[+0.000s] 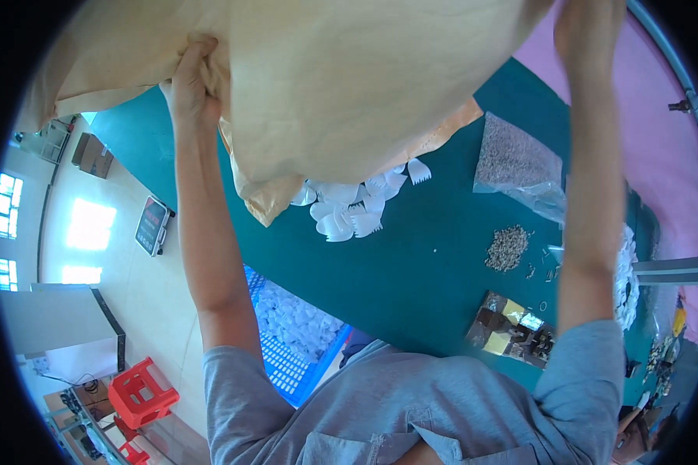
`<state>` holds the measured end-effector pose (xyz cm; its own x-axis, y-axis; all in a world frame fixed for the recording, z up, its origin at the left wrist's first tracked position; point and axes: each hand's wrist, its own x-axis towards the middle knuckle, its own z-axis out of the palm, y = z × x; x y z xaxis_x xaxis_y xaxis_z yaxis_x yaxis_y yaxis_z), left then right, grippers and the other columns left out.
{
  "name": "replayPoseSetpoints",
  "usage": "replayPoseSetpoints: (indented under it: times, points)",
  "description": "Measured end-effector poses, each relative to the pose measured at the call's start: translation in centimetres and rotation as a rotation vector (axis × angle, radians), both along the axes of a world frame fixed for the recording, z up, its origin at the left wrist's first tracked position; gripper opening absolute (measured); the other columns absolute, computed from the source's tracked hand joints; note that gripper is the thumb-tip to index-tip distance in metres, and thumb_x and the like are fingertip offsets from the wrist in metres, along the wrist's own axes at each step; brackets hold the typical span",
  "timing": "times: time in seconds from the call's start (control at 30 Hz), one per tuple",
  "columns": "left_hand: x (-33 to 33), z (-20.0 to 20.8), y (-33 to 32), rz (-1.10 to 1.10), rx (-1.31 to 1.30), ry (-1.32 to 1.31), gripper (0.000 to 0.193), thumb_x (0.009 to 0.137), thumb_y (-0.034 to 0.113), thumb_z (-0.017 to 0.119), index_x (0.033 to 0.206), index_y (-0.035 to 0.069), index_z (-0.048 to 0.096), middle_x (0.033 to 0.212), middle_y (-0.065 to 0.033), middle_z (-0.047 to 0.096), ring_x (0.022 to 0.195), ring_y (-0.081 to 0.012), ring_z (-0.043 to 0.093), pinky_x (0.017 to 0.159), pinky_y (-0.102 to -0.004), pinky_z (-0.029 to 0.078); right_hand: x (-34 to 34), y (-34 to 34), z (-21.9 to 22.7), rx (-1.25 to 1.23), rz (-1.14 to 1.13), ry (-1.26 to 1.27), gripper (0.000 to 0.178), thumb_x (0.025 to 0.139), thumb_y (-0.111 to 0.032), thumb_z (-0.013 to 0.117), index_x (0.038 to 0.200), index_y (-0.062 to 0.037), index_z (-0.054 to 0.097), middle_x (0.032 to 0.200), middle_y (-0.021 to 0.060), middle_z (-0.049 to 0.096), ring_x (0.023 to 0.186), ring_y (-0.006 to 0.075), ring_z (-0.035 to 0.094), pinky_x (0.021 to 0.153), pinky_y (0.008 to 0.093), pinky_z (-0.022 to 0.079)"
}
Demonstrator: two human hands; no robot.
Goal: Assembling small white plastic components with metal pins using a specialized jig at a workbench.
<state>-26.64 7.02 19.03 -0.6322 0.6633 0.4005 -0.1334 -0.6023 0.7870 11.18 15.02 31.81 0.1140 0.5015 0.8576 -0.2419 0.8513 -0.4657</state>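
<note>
A large tan sack, of paper or cloth, is lifted over the far part of the green table. My left hand is closed on a bunched fold of it. At the top right, my right hand is raised beside the sack's upper corner; its fingers are cut off by the picture's edge, so its hold is hidden. Below the sack's lower edge lies a pile of white plastic pieces, rounded with toothed ends. The sack hides part of this pile.
On the green table lie a clear bag of small grey parts, a loose heap of them and a brown packet. A blue basket of white pieces stands by my left elbow. Red stools stand left.
</note>
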Motion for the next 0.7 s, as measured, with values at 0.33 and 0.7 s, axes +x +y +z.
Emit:
replayPoseSetpoints:
  times: [0.33,0.7]
  points:
    - [-2.0,0.9,3.4,-0.005,0.073,0.193,0.007,0.085,-0.006,0.064,0.086,0.001,0.065,0.081,-0.0032,0.064,0.072,-0.0139,0.061,0.065,-0.0283,0.053,-2.3,-3.0,-28.8,-1.537,0.486,0.175,0.017,0.097,-0.014,0.065,0.107,-0.0008,0.065,0.105,0.0090,0.066,0.100,0.0203,0.063,0.094,0.0329,0.051]
    - [3.3,10.5,-0.4,-0.793,0.291,-0.133,0.038,0.099,0.016,0.039,0.120,-0.005,0.065,0.118,-0.0152,0.070,0.104,-0.0278,0.069,0.091,-0.0372,0.058,-6.1,-6.0,-27.4,-1.788,0.704,0.296,0.027,0.092,-0.011,0.069,0.114,0.0007,0.058,0.117,0.0164,0.059,0.103,0.0273,0.062,0.087,0.0355,0.054]
